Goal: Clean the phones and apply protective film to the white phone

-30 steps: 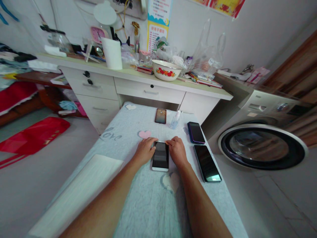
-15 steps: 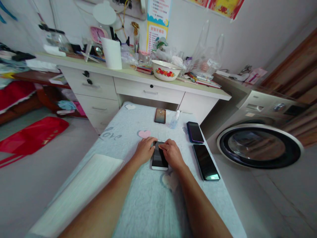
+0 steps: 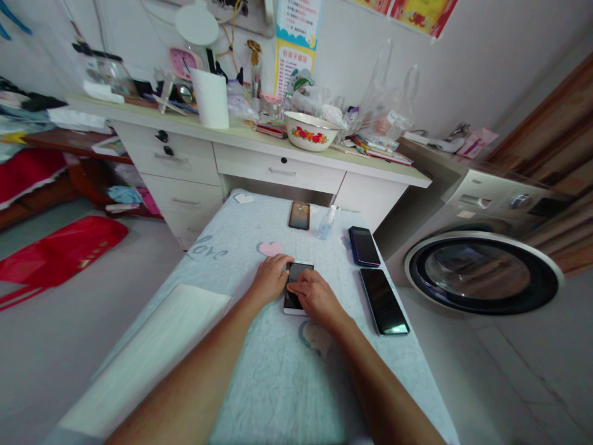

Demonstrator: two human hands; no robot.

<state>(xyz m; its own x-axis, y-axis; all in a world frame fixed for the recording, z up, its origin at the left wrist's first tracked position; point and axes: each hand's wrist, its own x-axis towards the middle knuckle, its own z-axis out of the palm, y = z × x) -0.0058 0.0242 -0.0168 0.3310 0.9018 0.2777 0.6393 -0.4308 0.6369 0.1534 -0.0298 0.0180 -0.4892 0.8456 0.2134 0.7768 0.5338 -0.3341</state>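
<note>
Head view: left hand [image 3: 271,277], right hand [image 3: 319,296] on white-trimmed phone [image 3: 292,302], grips unclear; spray bottle [image 3: 326,225] beyond.

Extending the left forearm [image 3: 204,371] and the right forearm [image 3: 373,374] forward and inward toward one another, bare in full, holding the left hand [image 3: 269,278] back uppermost with fingers close together, and placing the right hand [image 3: 319,298] just beside it, fingers partly bending and pointing leftward.

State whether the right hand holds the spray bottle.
No, the right hand is over the white-edged phone, while the spray bottle stands apart, farther back.
</note>
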